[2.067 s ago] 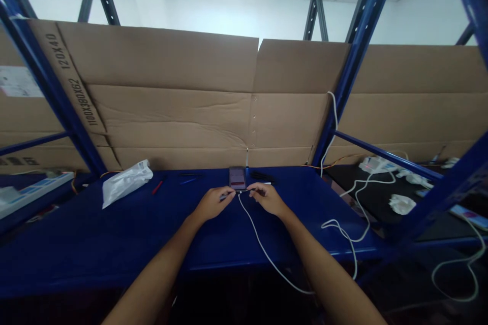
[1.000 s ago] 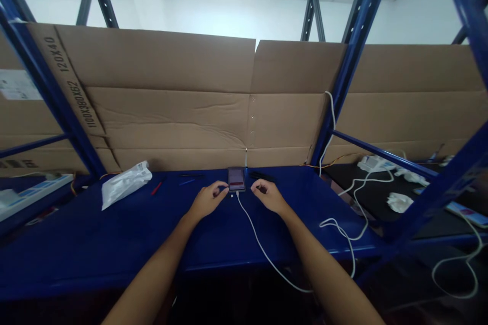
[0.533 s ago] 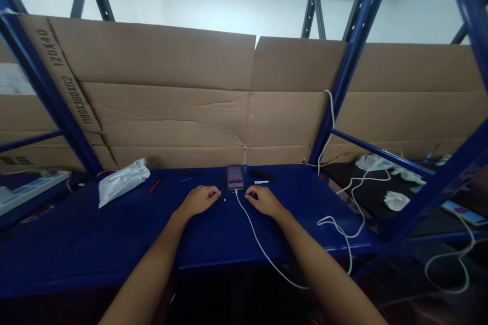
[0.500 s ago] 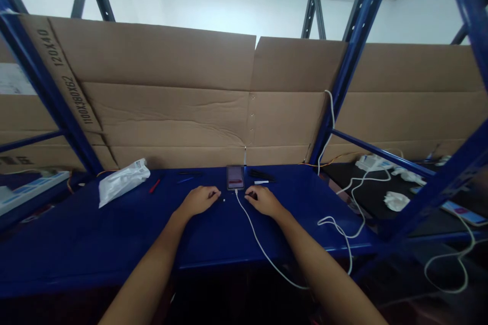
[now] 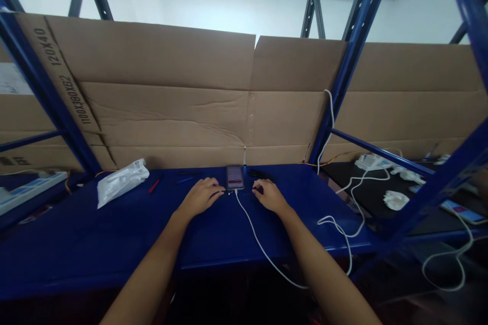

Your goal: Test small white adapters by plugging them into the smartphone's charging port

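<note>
My left hand [image 5: 202, 196] rests on the blue tabletop, left of a phone [image 5: 235, 177]. Its fingers are spread, with the thumb tip beside tiny white and dark bits [image 5: 229, 193] too small to name. On the phone's other side is my right hand [image 5: 270, 197], its fingers bent and a gap showing between thumb and forefinger. I see nothing held in it, though its inner side is hidden. The phone lies screen up, and a white charging cable [image 5: 253, 228] runs from its near end over the table edge. Dark slender items [image 5: 261, 174] lie just beyond my right hand.
A white plastic pouch [image 5: 122, 183], a red pen [image 5: 154, 186] and a blue pen [image 5: 185, 180] lie to the left. Cardboard [image 5: 171, 111] walls the back between blue posts. Right, a loose white cable [image 5: 354, 208] crosses toward a power strip [image 5: 371, 162].
My left hand's fingers have opened out from a curl. My right hand has shifted slightly right and loosened, now covering where a small white stick lay.
</note>
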{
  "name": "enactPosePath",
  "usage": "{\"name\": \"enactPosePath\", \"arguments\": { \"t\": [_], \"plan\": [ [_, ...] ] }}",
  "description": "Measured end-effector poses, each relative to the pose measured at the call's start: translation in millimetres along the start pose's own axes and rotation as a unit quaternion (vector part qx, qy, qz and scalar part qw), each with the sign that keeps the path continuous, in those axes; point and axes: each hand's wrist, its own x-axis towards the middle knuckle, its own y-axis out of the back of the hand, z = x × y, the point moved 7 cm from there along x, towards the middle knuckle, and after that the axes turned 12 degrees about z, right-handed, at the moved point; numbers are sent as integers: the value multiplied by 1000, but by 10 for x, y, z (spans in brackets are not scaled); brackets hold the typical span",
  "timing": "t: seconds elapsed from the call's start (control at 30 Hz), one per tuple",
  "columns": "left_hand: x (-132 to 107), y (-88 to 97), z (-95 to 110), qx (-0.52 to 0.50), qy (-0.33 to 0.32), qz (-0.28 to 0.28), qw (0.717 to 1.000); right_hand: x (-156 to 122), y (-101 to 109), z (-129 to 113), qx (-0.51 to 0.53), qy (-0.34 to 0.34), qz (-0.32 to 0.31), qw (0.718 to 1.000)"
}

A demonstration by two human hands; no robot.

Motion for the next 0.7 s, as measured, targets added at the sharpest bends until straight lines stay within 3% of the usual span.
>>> {"name": "enactPosePath", "arguments": {
  "t": [0.2,0.43,0.6,0.7],
  "plan": [
    [32,10,107,11,-41,23,999,-24,-77,1,-18,6,-44,999],
    [41,35,92,5,-43,40,998,-46,-52,-16,-15,-5,-48,999],
    [64,1,118,-11,-10,33,999,-31,92,-318,17,46,7,999],
    [90,-46,244,-51,-3,20,998,-66,77,-566,79,100,0,992]
  ]
}}
